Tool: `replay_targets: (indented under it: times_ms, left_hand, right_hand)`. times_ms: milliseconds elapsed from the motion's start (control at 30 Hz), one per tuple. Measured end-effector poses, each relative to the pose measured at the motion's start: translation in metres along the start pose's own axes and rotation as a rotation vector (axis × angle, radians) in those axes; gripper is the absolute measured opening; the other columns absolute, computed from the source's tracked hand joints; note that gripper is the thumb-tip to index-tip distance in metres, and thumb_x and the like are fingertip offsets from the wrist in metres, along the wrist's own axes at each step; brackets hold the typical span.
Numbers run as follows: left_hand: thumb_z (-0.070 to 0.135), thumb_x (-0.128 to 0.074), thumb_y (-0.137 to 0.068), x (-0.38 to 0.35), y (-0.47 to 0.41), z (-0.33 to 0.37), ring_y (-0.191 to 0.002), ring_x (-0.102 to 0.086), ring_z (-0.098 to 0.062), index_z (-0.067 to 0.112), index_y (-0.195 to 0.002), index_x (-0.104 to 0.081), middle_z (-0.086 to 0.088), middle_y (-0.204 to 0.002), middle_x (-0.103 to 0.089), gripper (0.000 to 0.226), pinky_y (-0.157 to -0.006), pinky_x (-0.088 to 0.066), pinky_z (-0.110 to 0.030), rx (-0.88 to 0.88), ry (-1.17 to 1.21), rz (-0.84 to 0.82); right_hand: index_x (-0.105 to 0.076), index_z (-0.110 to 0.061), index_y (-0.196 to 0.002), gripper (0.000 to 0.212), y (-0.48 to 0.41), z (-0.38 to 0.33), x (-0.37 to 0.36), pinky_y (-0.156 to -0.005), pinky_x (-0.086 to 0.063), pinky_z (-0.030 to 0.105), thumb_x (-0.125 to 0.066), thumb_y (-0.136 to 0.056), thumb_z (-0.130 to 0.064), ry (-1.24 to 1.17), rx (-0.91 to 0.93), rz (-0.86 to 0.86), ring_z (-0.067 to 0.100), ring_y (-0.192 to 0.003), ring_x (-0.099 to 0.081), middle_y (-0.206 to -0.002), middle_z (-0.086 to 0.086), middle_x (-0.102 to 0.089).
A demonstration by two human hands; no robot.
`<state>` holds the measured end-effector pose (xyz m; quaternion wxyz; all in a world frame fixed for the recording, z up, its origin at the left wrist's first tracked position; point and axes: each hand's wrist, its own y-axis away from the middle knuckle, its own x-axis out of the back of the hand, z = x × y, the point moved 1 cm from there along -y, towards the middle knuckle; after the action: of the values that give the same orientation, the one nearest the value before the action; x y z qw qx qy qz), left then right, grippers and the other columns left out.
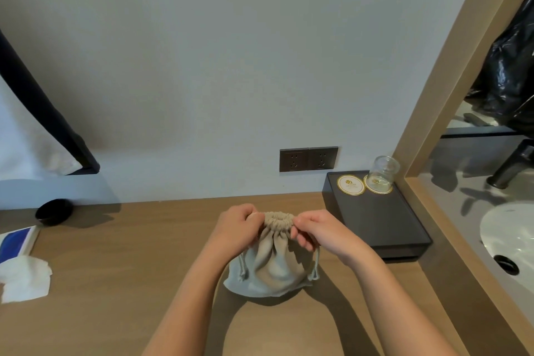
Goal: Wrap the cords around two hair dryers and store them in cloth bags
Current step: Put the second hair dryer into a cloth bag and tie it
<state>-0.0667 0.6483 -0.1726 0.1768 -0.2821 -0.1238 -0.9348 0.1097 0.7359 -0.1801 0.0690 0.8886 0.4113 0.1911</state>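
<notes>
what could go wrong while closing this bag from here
The left hand and right hand both pinch the gathered mouth of the cloth bag; a hard sideways tug may tip the bulging bag over. The black tray with its glass sits just beside the right hand, so a wide outward pull might bump it.

Matt woven cloth bag (270, 266), gathered at its neck; smooth wood-grain worktop (130, 283); clear glass jar (383, 172); matt black tray (378, 220); glossy white sink (508, 237).
</notes>
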Motion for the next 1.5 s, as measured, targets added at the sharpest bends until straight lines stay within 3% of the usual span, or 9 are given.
replay_targets:
  times_ms: [200, 300, 433, 667, 867, 967, 1133, 1267, 1500]
  left_hand:
    - [0.027, -0.058, -0.087, -0.01, 0.007, 0.007, -0.054, -0.031, -0.015, 0.022, -0.049, -0.034, 0.003, -0.051, -0.033, 0.045, -0.057, -0.026, -0.029, 0.001, 0.086, -0.026]
    - [0.031, -0.063, -0.089, -0.022, 0.018, 0.014, -0.049, -0.031, -0.015, 0.022, -0.048, -0.034, 0.003, -0.048, -0.033, 0.05, -0.051, -0.026, -0.025, 0.059, 0.415, 0.09]
    - [0.024, -0.057, -0.093, -0.036, 0.028, 0.008, -0.031, -0.022, -0.008, 0.021, -0.053, -0.035, 0.008, -0.037, -0.028, 0.045, -0.034, -0.016, -0.019, 0.27, 0.989, 0.117]
    - [0.023, -0.054, -0.094, -0.03, 0.046, 0.034, -0.027, -0.017, -0.005, 0.023, -0.042, -0.03, 0.009, -0.034, -0.02, 0.058, -0.03, -0.015, -0.018, 0.356, 1.527, 0.125]
    - [0.026, -0.06, -0.087, -0.004, 0.065, 0.077, -0.027, -0.018, -0.004, 0.025, -0.039, -0.029, 0.011, -0.034, -0.02, 0.057, -0.031, -0.019, -0.015, 0.268, 1.672, 0.271]
    - [0.027, -0.061, -0.081, 0.006, 0.078, 0.095, -0.024, -0.021, -0.003, 0.022, -0.033, -0.031, 0.01, -0.03, -0.023, 0.056, -0.029, -0.024, -0.013, 0.207, 1.709, 0.289]
    - [0.027, -0.057, -0.073, 0.019, 0.096, 0.111, -0.034, -0.002, -0.009, 0.021, -0.041, -0.029, 0.011, -0.031, -0.015, 0.043, -0.031, -0.015, -0.013, 0.029, 1.737, 0.257]
    - [0.028, -0.065, -0.062, 0.024, 0.106, 0.123, -0.04, 0.0, -0.01, 0.021, -0.043, -0.031, 0.01, -0.046, -0.003, 0.04, -0.032, -0.013, -0.013, -0.078, 1.707, 0.233]
    - [0.027, -0.059, -0.07, 0.016, 0.1, 0.115, -0.037, -0.001, -0.008, 0.022, -0.042, -0.027, 0.011, -0.034, -0.01, 0.043, -0.033, -0.011, -0.014, 0.003, 1.711, 0.241]
  right_hand:
    - [-0.047, -0.018, -0.055, 0.043, 0.007, -0.005, -0.007, -0.049, -0.027, 0.02, -0.049, -0.098, -0.022, -0.039, -0.024, 0.092, 0.009, -0.046, -0.034, -0.048, -0.008, -0.038]
    - [-0.05, -0.017, -0.056, 0.044, 0.012, -0.008, -0.019, -0.041, -0.031, 0.013, -0.054, -0.099, -0.025, -0.362, -0.032, 0.19, 0.004, -0.037, -0.042, -0.042, -0.01, -0.046]
    - [-0.038, -0.018, -0.058, 0.043, 0.004, 0.0, -0.042, -0.041, -0.016, 0.021, -0.061, -0.094, -0.028, -0.752, -0.076, 0.231, 0.008, -0.037, -0.024, -0.045, -0.005, -0.027]
    - [-0.025, -0.022, -0.042, 0.054, 0.011, -0.03, -0.064, -0.034, -0.011, 0.022, -0.067, -0.077, -0.026, -1.316, -0.096, 0.234, 0.008, -0.028, -0.016, -0.036, -0.006, -0.016]
    - [-0.024, -0.023, -0.037, 0.065, 0.034, -0.079, -0.062, -0.039, -0.009, 0.02, -0.059, -0.091, -0.024, -1.455, -0.043, 0.346, 0.007, -0.028, -0.012, -0.035, -0.008, -0.014]
    - [-0.023, -0.024, -0.035, 0.06, 0.048, -0.097, -0.06, -0.038, -0.011, 0.02, -0.063, -0.08, -0.023, -1.474, 0.002, 0.363, 0.007, -0.028, -0.012, -0.033, -0.008, -0.014]
    - [-0.023, -0.024, -0.034, 0.049, 0.073, -0.123, -0.055, -0.037, -0.009, 0.019, -0.063, -0.062, -0.026, -1.441, 0.148, 0.361, 0.009, -0.032, -0.006, -0.032, -0.01, -0.014]
    - [-0.024, -0.023, -0.033, 0.048, 0.086, -0.134, -0.051, -0.032, -0.013, 0.015, -0.067, -0.054, -0.03, -1.407, 0.233, 0.327, 0.006, -0.028, -0.01, -0.031, -0.01, -0.016]
    - [-0.024, -0.022, -0.033, 0.049, 0.081, -0.126, -0.052, -0.034, -0.01, 0.017, -0.064, -0.06, -0.029, -1.433, 0.202, 0.297, 0.013, -0.042, -0.001, -0.03, -0.009, -0.016]
